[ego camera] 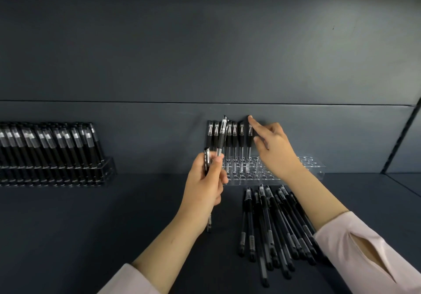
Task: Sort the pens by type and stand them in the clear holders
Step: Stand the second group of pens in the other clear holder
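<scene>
A clear holder [303, 165] with many round holes stands against the back wall, with several black pens [234, 138] upright in its rear left holes. My left hand [205, 188] grips two black pens [221, 141] in front of the holder's left end, one raised high. My right hand [273, 147] reaches over the holder, its index finger stretched onto the top of the rightmost standing pen [250, 134]. A pile of loose black pens [273, 225] lies on the dark surface in front of the holder.
At the far left a second clear holder [107, 168] is packed with rows of black pens with frosted caps [50, 143]. The dark grey wall rises close behind both holders. A dark post [401, 134] slants at the right edge.
</scene>
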A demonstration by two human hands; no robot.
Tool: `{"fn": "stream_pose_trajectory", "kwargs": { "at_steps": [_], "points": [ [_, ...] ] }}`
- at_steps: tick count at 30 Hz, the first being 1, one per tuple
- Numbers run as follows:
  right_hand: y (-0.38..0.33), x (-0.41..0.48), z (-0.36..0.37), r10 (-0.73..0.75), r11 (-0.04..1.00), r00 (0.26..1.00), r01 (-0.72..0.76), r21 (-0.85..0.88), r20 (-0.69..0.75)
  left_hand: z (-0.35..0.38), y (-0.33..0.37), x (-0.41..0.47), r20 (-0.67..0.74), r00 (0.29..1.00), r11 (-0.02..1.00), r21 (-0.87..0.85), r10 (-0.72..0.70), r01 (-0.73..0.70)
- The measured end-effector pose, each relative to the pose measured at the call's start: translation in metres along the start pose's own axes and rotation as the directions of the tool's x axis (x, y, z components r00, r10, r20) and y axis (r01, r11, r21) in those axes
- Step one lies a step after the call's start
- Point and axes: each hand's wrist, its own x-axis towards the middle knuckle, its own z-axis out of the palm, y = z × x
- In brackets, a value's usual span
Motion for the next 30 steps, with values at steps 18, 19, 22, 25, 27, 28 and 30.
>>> {"fn": "stream_pose_trajectory", "kwargs": {
  "at_steps": [18, 19, 22, 25, 27, 28, 30],
  "points": [
    [-0.05, -0.003, -0.007, 0.147, 0.492, 0.977, -0.21, 0.845, 0.157, 0.001, -0.002, 0.002, 0.047, 0.998, 0.999, 0.01, -0.033, 0.033],
    [-0.048, -0.003, -0.007, 0.198, 0.472, 0.974, -0.196, 0.86, 0.113, 0.001, -0.002, 0.003, 0.035, 0.998, 0.999, 0.003, -0.052, 0.051],
    [-0.038, -0.002, -0.014, 0.374, 0.482, 0.925, -0.13, 0.867, -0.069, 0.001, -0.003, 0.006, 0.007, 0.985, 0.983, -0.061, -0.174, 0.174],
    [-0.024, -0.003, -0.024, 0.47, 0.573, 0.844, -0.067, 0.817, -0.26, 0.002, -0.004, 0.007, 0.04, 0.972, 0.962, -0.142, -0.231, 0.234],
    [-0.016, -0.004, -0.03, 0.508, 0.615, 0.78, -0.032, 0.788, -0.365, 0.002, -0.005, 0.005, 0.054, 0.98, 0.975, -0.104, -0.192, 0.197],
    [-0.014, -0.005, -0.033, 0.52, 0.632, 0.749, -0.015, 0.774, -0.41, 0.002, -0.006, 0.004, 0.063, 0.984, 0.983, -0.067, -0.167, 0.171],
    [-0.009, -0.005, -0.038, 0.524, 0.673, 0.704, 0.003, 0.74, -0.48, 0.001, -0.006, 0.001, 0.082, 0.988, 0.992, 0.016, -0.127, 0.126]
  ]
}}
